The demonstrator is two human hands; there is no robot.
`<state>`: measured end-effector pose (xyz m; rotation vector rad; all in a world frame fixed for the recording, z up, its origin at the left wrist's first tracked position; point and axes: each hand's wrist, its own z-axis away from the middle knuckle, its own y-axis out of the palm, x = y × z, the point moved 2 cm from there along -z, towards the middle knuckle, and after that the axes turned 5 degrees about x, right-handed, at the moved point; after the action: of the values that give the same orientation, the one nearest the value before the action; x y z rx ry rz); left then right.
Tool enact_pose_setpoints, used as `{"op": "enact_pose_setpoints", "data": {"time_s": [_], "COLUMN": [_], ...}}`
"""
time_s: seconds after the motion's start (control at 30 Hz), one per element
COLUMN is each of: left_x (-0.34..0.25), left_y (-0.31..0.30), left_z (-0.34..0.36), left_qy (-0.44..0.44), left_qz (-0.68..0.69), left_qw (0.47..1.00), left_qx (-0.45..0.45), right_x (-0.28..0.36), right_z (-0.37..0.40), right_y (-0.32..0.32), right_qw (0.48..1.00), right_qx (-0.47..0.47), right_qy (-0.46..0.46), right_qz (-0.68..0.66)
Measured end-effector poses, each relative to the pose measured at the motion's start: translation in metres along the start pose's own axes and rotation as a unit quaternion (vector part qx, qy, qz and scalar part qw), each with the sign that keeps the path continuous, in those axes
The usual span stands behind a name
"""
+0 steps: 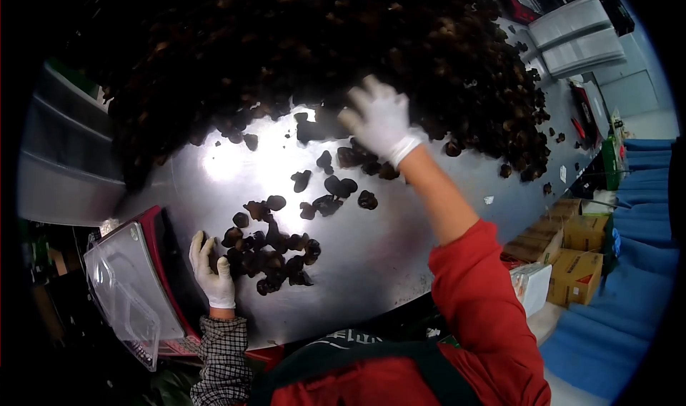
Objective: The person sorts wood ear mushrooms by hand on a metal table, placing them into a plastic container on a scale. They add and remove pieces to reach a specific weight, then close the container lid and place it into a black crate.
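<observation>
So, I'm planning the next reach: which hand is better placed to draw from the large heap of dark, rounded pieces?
Probably the white-gloved right hand, at the near edge of the heap. The white-gloved left hand is farther off, beside the small cluster of dark pieces on the metal table.

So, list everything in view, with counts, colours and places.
Heap of dark brown, curled pieces: uncountable, far side of table
Small group of the same pieces: roughly twenty, dark brown, near side
Smooth metal table: one, silver-grey, centre
White scraps: two, table's right side
Red-edged flat object: one, left
Clear plastic tray or lid: at least one, left
Translucent plastic stacks: two, whitish, upper right
Cardboard boxes: several, brown, right
Draped cloth: blue, far right
Left hand: one, white glove, checked sleeve, beside the small group
Right hand: one, white glove, red sleeve, at the heap's edge, fingers blurred
</observation>
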<state>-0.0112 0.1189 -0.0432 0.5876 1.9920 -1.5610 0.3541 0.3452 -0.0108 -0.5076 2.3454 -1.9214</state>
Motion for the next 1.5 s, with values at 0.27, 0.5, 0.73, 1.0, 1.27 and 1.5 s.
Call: {"op": "enact_pose_setpoints", "data": {"time_s": [0.27,0.5,0.73,1.0,1.27,1.5], "left_x": [0.000,0.001,0.003,0.000,0.002,0.000], "left_y": [0.001,0.001,0.001,0.000,0.000,0.001], "left_z": [-0.002,0.000,0.000,-0.001,-0.001,-0.002], "left_qy": [0.004,0.002,0.007,0.007,0.017,0.015], "left_qz": [0.015,0.006,0.005,0.005,-0.009,-0.007], "left_qw": [1.000,1.000,1.000,1.000,1.000,1.000], "left_qx": [-0.011,-0.009,-0.009,-0.012,-0.009,-0.020], "right_x": [-0.022,-0.051,0.089,-0.028,0.059,-0.015], "right_z": [0.084,0.013,0.123,0.127,0.145,-0.011], "right_y": [-0.068,-0.018,-0.028,-0.040,-0.052,0.004], "right_qw": [0.986,0.993,0.973,0.996,0.971,0.997], "right_qx": [-0.055,-0.059,0.137,0.000,0.151,-0.007], "right_qy": [-0.037,0.102,-0.112,0.089,-0.089,0.060], "right_qz": [-0.151,-0.018,-0.147,-0.016,-0.160,-0.048]}}
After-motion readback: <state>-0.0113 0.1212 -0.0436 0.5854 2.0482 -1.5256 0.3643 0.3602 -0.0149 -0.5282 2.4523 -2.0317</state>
